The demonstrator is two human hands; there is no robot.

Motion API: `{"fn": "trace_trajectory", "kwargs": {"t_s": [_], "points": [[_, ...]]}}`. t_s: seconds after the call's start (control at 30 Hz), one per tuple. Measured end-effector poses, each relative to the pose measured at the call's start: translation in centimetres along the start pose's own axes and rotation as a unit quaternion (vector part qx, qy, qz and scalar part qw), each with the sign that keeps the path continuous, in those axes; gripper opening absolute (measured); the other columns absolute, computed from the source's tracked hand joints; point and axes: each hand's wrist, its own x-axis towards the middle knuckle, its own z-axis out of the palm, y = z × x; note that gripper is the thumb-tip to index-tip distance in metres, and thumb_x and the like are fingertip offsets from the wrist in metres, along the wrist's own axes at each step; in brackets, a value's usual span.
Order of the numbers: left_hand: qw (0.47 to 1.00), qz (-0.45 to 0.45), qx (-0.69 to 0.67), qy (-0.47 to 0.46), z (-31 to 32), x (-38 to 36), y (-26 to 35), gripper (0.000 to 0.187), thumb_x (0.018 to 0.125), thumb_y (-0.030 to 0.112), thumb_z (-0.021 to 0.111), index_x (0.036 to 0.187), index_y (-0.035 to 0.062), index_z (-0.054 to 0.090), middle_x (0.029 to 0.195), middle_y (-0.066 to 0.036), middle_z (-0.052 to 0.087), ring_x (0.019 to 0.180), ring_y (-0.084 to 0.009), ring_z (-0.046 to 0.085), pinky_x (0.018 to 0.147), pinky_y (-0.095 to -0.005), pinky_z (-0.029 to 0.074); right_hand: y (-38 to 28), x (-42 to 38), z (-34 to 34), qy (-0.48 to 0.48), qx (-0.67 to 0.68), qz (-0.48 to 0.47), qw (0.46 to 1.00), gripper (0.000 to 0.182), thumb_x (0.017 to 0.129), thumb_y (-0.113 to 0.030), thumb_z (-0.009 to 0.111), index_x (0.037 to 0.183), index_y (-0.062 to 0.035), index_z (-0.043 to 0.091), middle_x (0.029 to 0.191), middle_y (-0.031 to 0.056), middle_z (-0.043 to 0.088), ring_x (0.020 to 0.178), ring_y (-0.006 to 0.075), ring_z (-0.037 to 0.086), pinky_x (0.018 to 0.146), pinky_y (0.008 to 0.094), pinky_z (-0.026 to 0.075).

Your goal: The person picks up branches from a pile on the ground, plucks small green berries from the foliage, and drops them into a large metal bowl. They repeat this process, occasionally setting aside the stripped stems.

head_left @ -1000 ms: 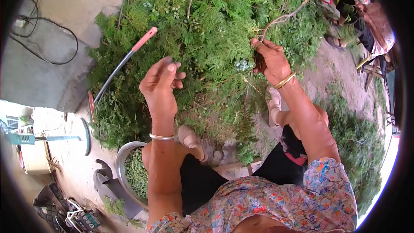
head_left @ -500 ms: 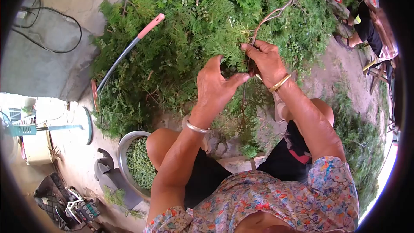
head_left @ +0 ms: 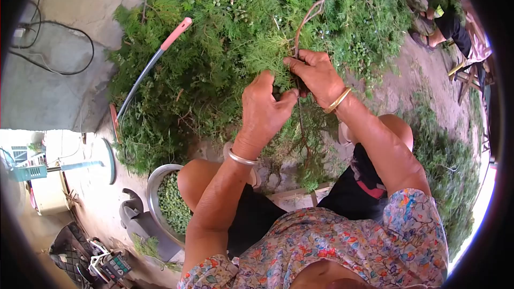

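Note:
My right hand (head_left: 316, 77) is closed round the brown stem of an evergreen branch (head_left: 306, 18), whose flat, scaly green leaves hang below the grip. Close beside it, my left hand (head_left: 262, 107) pinches with thumb and fingers at the leafy part of the branch. Whatever is between those left fingertips is hidden by the foliage. Behind both hands spreads a large heap of cut evergreen branches (head_left: 214, 69) with small pale green cones among the leaves. A metal basin (head_left: 151, 195) filled with small green cones (head_left: 174, 203) stands beside my left knee.
A long tool with a pink handle (head_left: 176, 33) leans on the heap's left side. A grey chair-like object (head_left: 152, 230), a fan with a round base (head_left: 107, 161) and a black cable (head_left: 88, 37) lie leftward. Another person's leg (head_left: 436, 37) shows at upper right.
My left thumb and fingers have drawn closer together at the foliage. Both hands and the held branch appear slightly further left, as does much of the surrounding scene.

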Motion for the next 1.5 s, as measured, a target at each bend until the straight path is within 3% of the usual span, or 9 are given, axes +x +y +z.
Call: {"fn": "trace_trajectory", "kwargs": {"t_s": [0.13, 0.33, 0.67, 0.77, 1.0, 1.17, 1.23, 1.33, 1.5], "points": [[0.990, 0.125, -0.063, 0.036, 0.5, 0.0, -0.4, 0.021, 0.072, 0.006, 0.070, 0.084, -0.0043, 0.056, 0.063, -0.009, 0.056, 0.051, -0.0083, 0.049, 0.047, -0.0259, 0.041, 0.1, 0.1, 0.3, -0.004, -0.051, -0.031, 0.998, 0.018, 0.084, -0.012, 0.059, 0.075, 0.0029, 0.058, 0.052, 0.0025, 0.049, 0.037, 0.0091, 0.042, 0.033, 0.0260, 0.032], [0.949, -0.089, -0.301, 0.034, -0.7, 0.1, 0.3, 0.009, 0.077, 0.001, 0.065, 0.086, -0.0006, 0.062, 0.068, 0.000, 0.060, 0.051, -0.0046, 0.052, 0.041, -0.0190, 0.040, -0.7, -0.3, 0.4, -0.010, -0.034, 0.000, 0.999, 0.020, 0.085, -0.012, 0.058, 0.071, 0.0020, 0.058, 0.051, 0.0018, 0.048, 0.039, 0.0075, 0.040, 0.034, 0.0256, 0.032], [0.981, 0.038, -0.152, 0.119, -0.2, -0.1, 0.2, 0.010, 0.074, -0.002, 0.062, 0.083, 0.0000, 0.059, 0.066, 0.004, 0.055, 0.059, -0.0013, 0.043, 0.050, -0.0192, 0.036, -1.5, -0.3, 0.5, 0.021, -0.023, 0.020, 0.999, 0.017, 0.080, -0.014, 0.068, 0.071, 0.0001, 0.064, 0.061, -0.0034, 0.056, 0.056, 0.0034, 0.044, 0.048, 0.0218, 0.033], [0.983, -0.038, -0.168, 0.059, -0.1, -0.6, 0.6, 0.014, 0.071, -0.004, 0.061, 0.083, 0.0004, 0.058, 0.065, -0.001, 0.056, 0.057, -0.0068, 0.047, 0.053, -0.0211, 0.040, 0.0, 0.7, -0.1, 0.019, -0.044, 0.004, 0.999, 0.024, 0.074, -0.014, 0.071, 0.060, 0.0032, 0.061, 0.054, -0.0026, 0.052, 0.049, 0.0053, 0.038, 0.043, 0.0247, 0.029], [0.983, 0.152, -0.031, 0.094, 0.7, -1.0, 1.7, 0.027, 0.059, -0.004, 0.063, 0.082, 0.0010, 0.051, 0.070, -0.015, 0.052, 0.059, -0.0334, 0.053, 0.053, -0.0359, 0.044, -0.5, 0.7, -0.1, 0.093, 0.089, -0.017, 0.992, 0.018, 0.072, -0.006, 0.068, 0.059, 0.0020, 0.059, 0.057, 0.0010, 0.056, 0.046, 0.0074, 0.041, 0.042, 0.0265, 0.034], [0.985, 0.040, -0.159, 0.047, -1.0, -1.4, 2.5, 0.019, 0.069, -0.006, 0.063, 0.086, 0.0000, 0.058, 0.072, -0.004, 0.060, 0.055, -0.0105, 0.054, 0.048, -0.0202, 0.041, -1.5, 1.8, -3.4, 0.155, -0.042, -0.034, 0.986, 0.013, 0.074, -0.003, 0.065, 0.064, 0.0003, 0.058, 0.066, 0.0068, 0.061, 0.053, 0.0126, 0.053, 0.047, 0.0268, 0.043], [0.976, 0.024, -0.213, 0.030, -2.0, -1.3, 2.2, 0.012, 0.075, -0.003, 0.059, 0.087, 0.0001, 0.058, 0.071, -0.005, 0.059, 0.051, -0.0079, 0.051, 0.044, -0.0188, 0.038, -2.8, 1.9, -4.5, 0.167, 0.187, -0.037, 0.967, 0.021, 0.077, -0.018, 0.067, 0.085, 0.0015, 0.067, 0.070, 0.0045, 0.062, 0.054, 0.0102, 0.051, 0.050, 0.0249, 0.041], [0.717, -0.238, -0.649, -0.082, -3.8, -0.7, -0.2, 0.017, 0.086, 0.014, 0.051, 0.090, -0.0010, 0.057, 0.074, -0.014, 0.056, 0.050, -0.0118, 0.046, 0.040, -0.0210, 0.038, -5.6, -0.8, -3.5, 0.144, 0.200, -0.053, 0.968, 0.032, 0.080, -0.028, 0.064, 0.099, -0.0016, 0.064, 0.074, 0.0015, 0.059, 0.054, 0.0075, 0.042, 0.048, 0.0225, 0.035], [0.601, -0.221, -0.764, -0.078, -4.4, -0.5, -1.2, 0.025, 0.090, 0.022, 0.050, 0.090, -0.0027, 0.057, 0.079, -0.020, 0.054, 0.060, -0.0170, 0.051, 0.041, -0.0240, 0.042, -3.0, -0.4, -5.1, 0.095, 0.221, -0.055, 0.969, 0.036, 0.080, -0.036, 0.064, 0.103, -0.0079, 0.062, 0.069, -0.0068, 0.042, 0.053, 0.0049, 0.035, 0.047, 0.0186, 0.031]]}}
